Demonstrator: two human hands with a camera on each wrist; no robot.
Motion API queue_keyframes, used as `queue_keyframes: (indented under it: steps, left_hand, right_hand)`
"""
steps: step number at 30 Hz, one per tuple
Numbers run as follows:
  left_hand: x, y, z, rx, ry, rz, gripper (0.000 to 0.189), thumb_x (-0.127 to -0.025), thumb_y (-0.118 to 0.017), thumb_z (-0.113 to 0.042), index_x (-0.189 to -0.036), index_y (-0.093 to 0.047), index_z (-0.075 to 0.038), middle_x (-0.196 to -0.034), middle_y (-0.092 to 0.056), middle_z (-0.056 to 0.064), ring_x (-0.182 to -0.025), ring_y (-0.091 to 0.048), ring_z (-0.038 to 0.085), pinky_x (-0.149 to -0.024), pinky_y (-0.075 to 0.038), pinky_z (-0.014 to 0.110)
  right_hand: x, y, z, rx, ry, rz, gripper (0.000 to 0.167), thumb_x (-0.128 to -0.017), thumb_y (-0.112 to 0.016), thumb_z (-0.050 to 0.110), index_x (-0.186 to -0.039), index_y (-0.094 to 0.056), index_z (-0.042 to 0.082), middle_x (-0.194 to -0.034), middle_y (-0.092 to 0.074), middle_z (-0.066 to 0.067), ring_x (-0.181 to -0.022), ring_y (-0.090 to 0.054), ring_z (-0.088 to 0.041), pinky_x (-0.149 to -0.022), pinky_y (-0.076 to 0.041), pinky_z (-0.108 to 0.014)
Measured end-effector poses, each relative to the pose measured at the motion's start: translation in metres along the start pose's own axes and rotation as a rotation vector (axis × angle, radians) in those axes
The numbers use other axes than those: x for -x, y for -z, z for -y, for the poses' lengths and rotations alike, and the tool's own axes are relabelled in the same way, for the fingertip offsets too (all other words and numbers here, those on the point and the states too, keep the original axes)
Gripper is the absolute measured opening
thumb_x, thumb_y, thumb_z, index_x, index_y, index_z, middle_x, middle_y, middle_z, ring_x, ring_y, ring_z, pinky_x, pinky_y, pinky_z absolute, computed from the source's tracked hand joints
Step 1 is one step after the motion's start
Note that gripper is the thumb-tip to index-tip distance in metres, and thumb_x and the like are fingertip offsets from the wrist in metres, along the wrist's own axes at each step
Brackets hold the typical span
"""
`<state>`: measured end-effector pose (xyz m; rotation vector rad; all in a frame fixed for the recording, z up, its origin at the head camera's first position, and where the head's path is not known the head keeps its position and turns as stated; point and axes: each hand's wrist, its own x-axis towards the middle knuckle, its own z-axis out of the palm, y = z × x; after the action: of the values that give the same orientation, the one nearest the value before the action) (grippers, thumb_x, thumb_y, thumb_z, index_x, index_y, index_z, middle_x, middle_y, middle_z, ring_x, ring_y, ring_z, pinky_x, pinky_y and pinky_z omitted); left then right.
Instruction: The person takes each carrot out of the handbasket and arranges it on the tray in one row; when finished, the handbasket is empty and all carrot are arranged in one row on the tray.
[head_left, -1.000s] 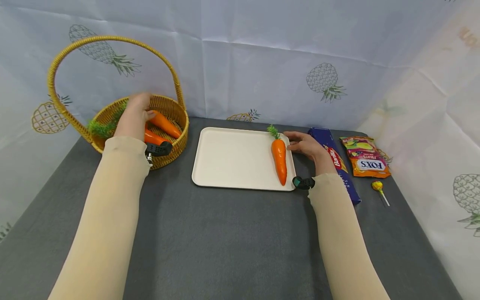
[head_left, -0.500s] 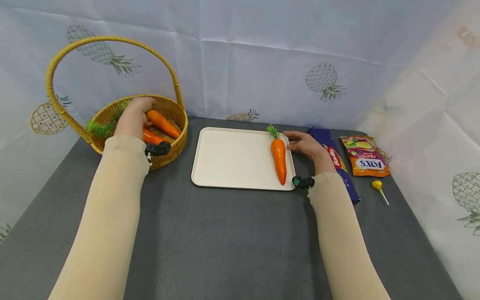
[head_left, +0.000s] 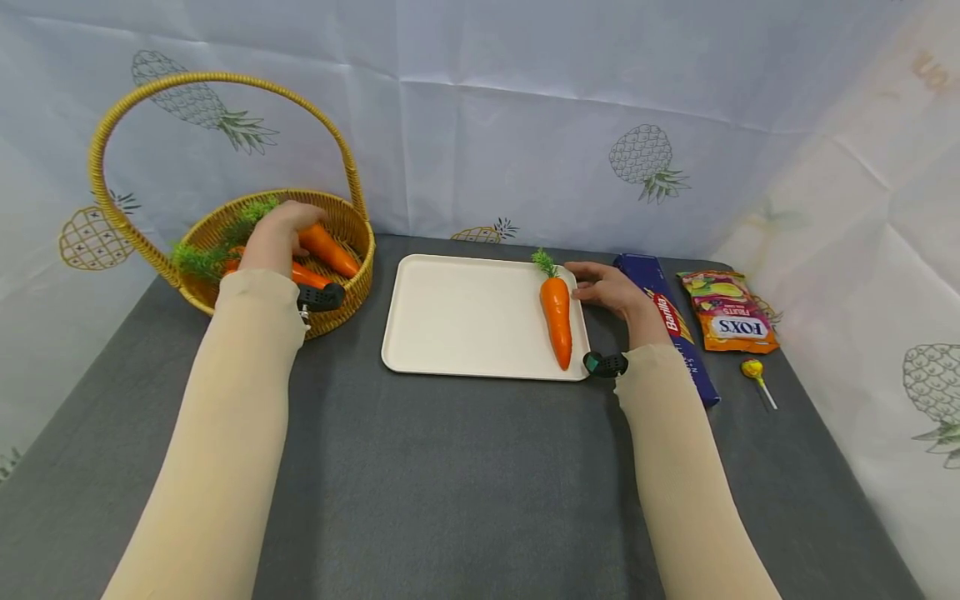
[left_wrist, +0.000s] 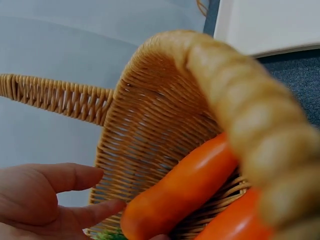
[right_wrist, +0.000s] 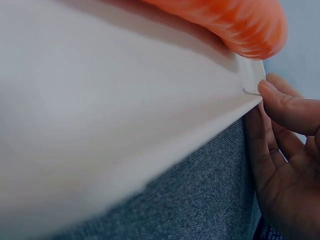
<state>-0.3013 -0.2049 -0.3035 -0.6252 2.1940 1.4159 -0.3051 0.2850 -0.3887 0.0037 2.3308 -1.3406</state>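
Observation:
My left hand [head_left: 279, 235] is inside the yellow wicker basket [head_left: 358, 287], over the leafy end of an orange carrot [head_left: 330, 250]. In the left wrist view its fingers are spread, with one fingertip right at that carrot's thick end [left_wrist: 137, 217]. A second carrot [head_left: 309, 277] lies nearer the basket's front, partly covered by the wrist. My right hand [head_left: 609, 292] pinches the right edge of the cream tray [head_left: 465, 317]; in the right wrist view the thumb [right_wrist: 285, 105] is on the rim at a corner. One carrot [head_left: 556, 321] with green leaves lies along the tray's right side.
Right of the tray are a blue Barilla box [head_left: 678, 333], partly behind the right arm, a Fox's candy bag [head_left: 729, 312] and a yellow lollipop [head_left: 757, 379]. The basket's tall handle [head_left: 225, 77] arches above the left hand. A pineapple-print cloth [head_left: 510, 150] hangs behind the grey table [head_left: 465, 483].
My left hand has shifted right and lower in the basket, towards the back carrot, and more of the green leaves at its left now show. The right hand has stayed at the tray's edge.

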Motion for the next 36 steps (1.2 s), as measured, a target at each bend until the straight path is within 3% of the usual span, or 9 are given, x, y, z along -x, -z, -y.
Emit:
queue_keyframes:
  steps: [6,12,16,21,24,29,32,36]
  left_hand:
    - [-0.002,-0.002,-0.001,-0.017,0.028,0.004,0.077,-0.1,-0.039,-0.052,-0.161,-0.006,-0.017,-0.164,-0.017,0.024,-0.136,-0.039,0.04,-0.096,-0.055,0.042]
    - [-0.003,-0.005,0.001,0.024,0.062,-0.007,0.075,-0.1,-0.043,-0.051,-0.16,-0.014,-0.017,-0.154,-0.033,0.02,-0.11,-0.055,0.035,-0.099,-0.054,0.044]
    - [-0.01,-0.004,0.004,-0.043,0.008,0.009,0.067,-0.103,-0.04,-0.043,-0.159,-0.017,-0.013,-0.153,-0.031,0.019,-0.118,-0.048,0.034,-0.11,-0.046,0.045]
    - [-0.021,-0.004,0.007,-0.171,-0.126,-0.001,0.051,-0.104,-0.038,-0.025,-0.149,-0.033,-0.001,-0.142,-0.037,0.02,-0.123,-0.042,0.039,-0.113,-0.042,0.049]
    - [-0.022,-0.004,0.007,-0.177,-0.149,0.005,0.055,-0.102,-0.041,-0.019,-0.152,-0.026,-0.001,-0.148,-0.032,0.022,-0.124,-0.042,0.04,-0.113,-0.042,0.049]
    - [-0.018,-0.005,0.005,-0.155,-0.142,0.065,0.072,-0.103,-0.042,-0.015,-0.16,0.002,-0.008,-0.165,-0.008,0.021,-0.129,-0.04,0.038,-0.118,-0.04,0.045]
    - [-0.016,-0.007,0.003,-0.146,-0.143,0.068,0.073,-0.103,-0.042,-0.013,-0.159,0.004,-0.008,-0.166,-0.007,0.02,-0.122,-0.044,0.033,-0.113,-0.044,0.041]
    - [-0.017,-0.008,0.004,-0.142,-0.16,0.046,0.071,-0.103,-0.045,-0.011,-0.159,-0.002,-0.005,-0.161,-0.017,0.023,-0.106,-0.05,0.024,-0.096,-0.054,0.032]
  right_hand:
    - [0.001,-0.001,0.001,0.016,-0.007,-0.015,0.062,-0.098,-0.057,0.006,-0.155,-0.034,0.019,-0.162,-0.031,-0.012,-0.142,-0.036,-0.033,-0.122,-0.035,-0.048]
    - [0.0,0.0,-0.001,0.019,-0.007,-0.02,0.062,-0.098,-0.057,0.005,-0.154,-0.036,0.018,-0.16,-0.033,-0.011,-0.14,-0.038,-0.033,-0.121,-0.036,-0.048]
    - [-0.001,0.0,-0.002,0.013,-0.009,-0.022,0.061,-0.098,-0.057,0.005,-0.154,-0.036,0.019,-0.16,-0.034,-0.011,-0.14,-0.038,-0.033,-0.121,-0.036,-0.048]
    - [-0.002,0.001,-0.002,0.011,-0.008,-0.021,0.062,-0.098,-0.057,0.004,-0.154,-0.036,0.018,-0.16,-0.034,-0.012,-0.139,-0.038,-0.033,-0.121,-0.037,-0.048]
    - [-0.002,0.0,-0.001,0.014,-0.007,-0.024,0.062,-0.098,-0.057,0.004,-0.154,-0.036,0.018,-0.159,-0.035,-0.012,-0.139,-0.039,-0.033,-0.121,-0.037,-0.048]
    - [-0.001,0.0,-0.001,0.017,-0.005,-0.029,0.061,-0.098,-0.057,0.005,-0.154,-0.037,0.019,-0.159,-0.036,-0.011,-0.138,-0.04,-0.032,-0.121,-0.037,-0.048]
    - [-0.002,0.0,-0.001,0.021,-0.004,-0.022,0.061,-0.098,-0.057,0.007,-0.155,-0.035,0.019,-0.159,-0.035,-0.012,-0.139,-0.039,-0.033,-0.121,-0.036,-0.048]
    - [-0.002,-0.001,-0.001,0.018,-0.009,-0.019,0.061,-0.098,-0.057,0.006,-0.155,-0.035,0.019,-0.16,-0.034,-0.012,-0.139,-0.039,-0.033,-0.122,-0.036,-0.048]
